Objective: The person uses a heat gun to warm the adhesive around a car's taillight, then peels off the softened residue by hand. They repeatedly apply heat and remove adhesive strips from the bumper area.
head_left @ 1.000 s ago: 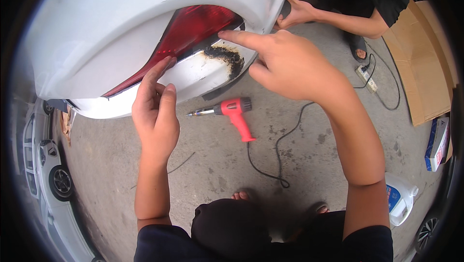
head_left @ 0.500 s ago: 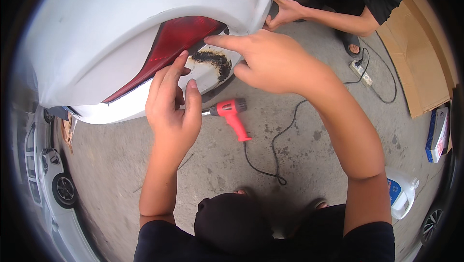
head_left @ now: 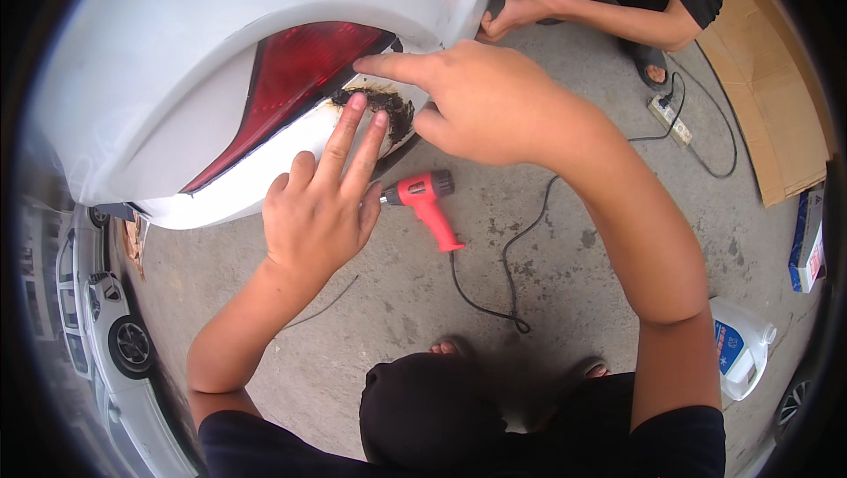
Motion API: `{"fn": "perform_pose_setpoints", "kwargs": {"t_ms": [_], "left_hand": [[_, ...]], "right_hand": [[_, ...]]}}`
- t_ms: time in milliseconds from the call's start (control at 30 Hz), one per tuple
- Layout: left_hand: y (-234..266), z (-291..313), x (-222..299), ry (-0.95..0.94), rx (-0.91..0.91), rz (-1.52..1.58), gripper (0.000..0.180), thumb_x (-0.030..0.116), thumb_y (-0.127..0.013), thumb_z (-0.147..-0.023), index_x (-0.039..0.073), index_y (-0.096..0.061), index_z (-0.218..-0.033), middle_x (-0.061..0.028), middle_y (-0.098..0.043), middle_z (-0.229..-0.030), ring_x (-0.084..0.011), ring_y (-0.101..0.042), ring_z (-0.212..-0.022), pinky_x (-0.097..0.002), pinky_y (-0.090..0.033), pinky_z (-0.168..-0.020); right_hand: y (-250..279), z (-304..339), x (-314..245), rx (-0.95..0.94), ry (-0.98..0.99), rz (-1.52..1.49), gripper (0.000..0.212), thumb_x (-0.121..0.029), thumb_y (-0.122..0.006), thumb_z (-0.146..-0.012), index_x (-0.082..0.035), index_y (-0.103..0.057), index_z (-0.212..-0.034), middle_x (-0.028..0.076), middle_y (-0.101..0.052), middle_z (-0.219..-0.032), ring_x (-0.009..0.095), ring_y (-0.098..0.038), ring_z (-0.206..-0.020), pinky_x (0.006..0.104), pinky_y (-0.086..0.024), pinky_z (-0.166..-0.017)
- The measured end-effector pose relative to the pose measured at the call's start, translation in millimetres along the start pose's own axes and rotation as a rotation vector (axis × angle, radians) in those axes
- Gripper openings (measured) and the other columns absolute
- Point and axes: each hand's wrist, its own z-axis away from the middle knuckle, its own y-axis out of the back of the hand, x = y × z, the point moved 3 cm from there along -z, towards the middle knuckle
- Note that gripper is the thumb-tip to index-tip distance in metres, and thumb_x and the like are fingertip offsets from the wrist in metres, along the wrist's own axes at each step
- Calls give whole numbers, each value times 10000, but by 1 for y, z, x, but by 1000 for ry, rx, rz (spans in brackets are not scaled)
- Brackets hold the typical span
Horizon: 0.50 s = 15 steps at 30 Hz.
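Observation:
A white car body [head_left: 168,54] fills the upper left, with a red tail light [head_left: 300,63] set into it. Below the light's right corner, a blackened, burnt-looking patch [head_left: 399,112] marks the white bumper [head_left: 238,201]. My left hand [head_left: 319,213] is open and empty, two fingers stretched out to the lower edge of that patch. With its index finger extended, my right hand [head_left: 494,112] points at the tail light's right corner; its thumb is apart and nothing shows in it. A red heat gun [head_left: 434,209] lies on the ground just beyond my left hand.
Another person's hand [head_left: 520,6] holds the bumper edge at the top. The heat gun's black cord [head_left: 483,310] loops across the concrete. To the right are a power strip [head_left: 670,120], a cardboard sheet [head_left: 763,98] and a white jug [head_left: 741,350]. A parked car [head_left: 106,346] stands at left.
My left hand has turned and moved from the tail light's lower edge to the burnt patch, its fingers straighter. My right fingertip has shifted slightly left. The view has moved slightly.

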Motion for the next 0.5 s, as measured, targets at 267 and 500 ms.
{"fn": "perform_pose_setpoints", "kwargs": {"t_ms": [267,500], "left_hand": [[5,1,-4,-29,-59,-41,800,340,-778,-821,195,-532,-1568,-94,-524,-1606,-196,-529,-674,-272,-471,-564],[36,79,23,-210,181,673,509,81,-690,-954,162,-625,-1452,-55,-677,-1434,-169,-636,-792,-250,-518,-615]], "right_hand": [[-10,1,5,119,69,-4,672,-77,-602,-852,-225,-575,-1507,161,-730,-832,318,-702,-703,447,-563,-697],[-11,3,7,173,118,12,670,-73,-600,-846,-210,-583,-1502,172,-710,-779,315,-683,-647,444,-555,-670]]}}
